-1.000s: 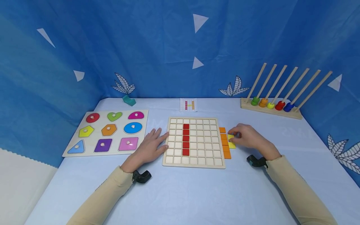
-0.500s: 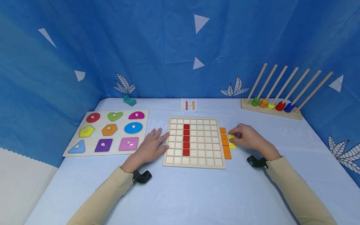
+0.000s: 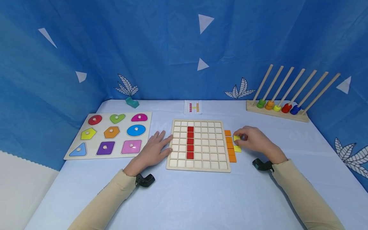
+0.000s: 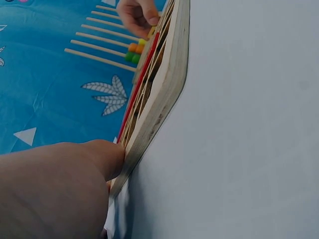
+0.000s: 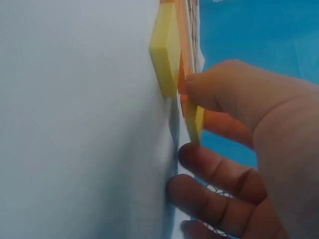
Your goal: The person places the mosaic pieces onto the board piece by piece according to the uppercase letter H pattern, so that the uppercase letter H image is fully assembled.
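My right hand [image 3: 253, 139] pinches a yellow square tile [image 5: 196, 127] between thumb and finger, just beyond the board's right side. In the right wrist view that tile is raised at a tilt. A second yellow tile [image 3: 237, 149] lies on the cloth below it, beside a column of orange tiles [image 3: 230, 145]. The wooden grid board [image 3: 198, 170] has a vertical line of red tiles [image 3: 190, 141] in its third column. With fingers spread, my left hand [image 3: 153, 150] rests at the board's left edge, and its thumb touches the rim in the left wrist view.
A shape puzzle board [image 3: 97, 132] with knobbed pieces lies at left. A small pattern card [image 3: 187, 107] sits behind the grid board. At back right stands a rack of wooden rods [image 3: 276, 113] with coloured beads. A teal block [image 3: 132, 102] lies at back left.
The pinched yellow tile has come up slightly and away from the other yellow tile, with a gap showing between them. My left hand stays where it was.
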Demonstrator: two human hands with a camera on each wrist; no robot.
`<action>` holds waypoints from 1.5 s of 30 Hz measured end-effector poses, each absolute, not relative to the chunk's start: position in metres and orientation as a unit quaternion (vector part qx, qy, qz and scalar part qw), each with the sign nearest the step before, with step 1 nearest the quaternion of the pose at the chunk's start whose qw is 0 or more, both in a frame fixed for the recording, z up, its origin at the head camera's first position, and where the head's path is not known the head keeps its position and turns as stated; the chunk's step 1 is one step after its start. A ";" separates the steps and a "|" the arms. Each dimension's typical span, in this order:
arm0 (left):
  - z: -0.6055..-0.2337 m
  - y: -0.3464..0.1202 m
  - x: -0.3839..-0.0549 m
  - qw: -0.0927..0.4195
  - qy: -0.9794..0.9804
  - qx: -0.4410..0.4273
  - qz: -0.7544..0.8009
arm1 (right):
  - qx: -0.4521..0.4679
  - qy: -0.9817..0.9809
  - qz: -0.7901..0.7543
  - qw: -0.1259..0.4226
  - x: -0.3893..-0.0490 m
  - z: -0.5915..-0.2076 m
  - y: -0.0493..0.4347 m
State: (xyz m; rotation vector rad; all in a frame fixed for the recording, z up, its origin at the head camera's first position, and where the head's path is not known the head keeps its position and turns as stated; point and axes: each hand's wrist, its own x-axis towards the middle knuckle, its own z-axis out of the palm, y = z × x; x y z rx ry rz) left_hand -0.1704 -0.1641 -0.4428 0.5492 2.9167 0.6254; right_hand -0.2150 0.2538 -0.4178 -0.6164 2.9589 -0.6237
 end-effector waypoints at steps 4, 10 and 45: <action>-0.442 -0.165 -0.170 0.052 0.960 0.180 0.207 | -0.209 0.957 -0.203 0.012 -0.216 -0.417 0.251; -0.441 -0.166 -0.170 0.053 0.961 0.178 0.206 | -0.227 0.953 -0.199 -0.005 -0.215 -0.415 0.246; -0.442 -0.163 -0.170 0.058 0.961 0.179 0.203 | -0.322 0.929 -0.179 0.030 -0.227 -0.406 0.164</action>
